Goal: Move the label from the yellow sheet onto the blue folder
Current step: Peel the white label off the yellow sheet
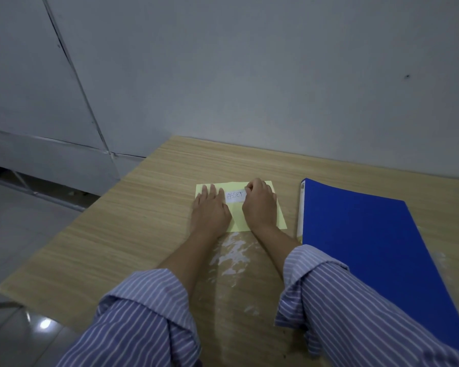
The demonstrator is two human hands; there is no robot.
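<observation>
Left hand flat, fingers straight, pressing my pale yellow paper sheet | right hand pinching white rectangular "ASSET" label's right end | label long axis runs between hands | glossy blue folder beyond right hand

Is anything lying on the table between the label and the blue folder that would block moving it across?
Nothing visible does. The label sits on the yellow sheet, with the right hand at its right end; only bare table separates the sheet from the blue folder.

Office: wooden desk, blue folder
</observation>
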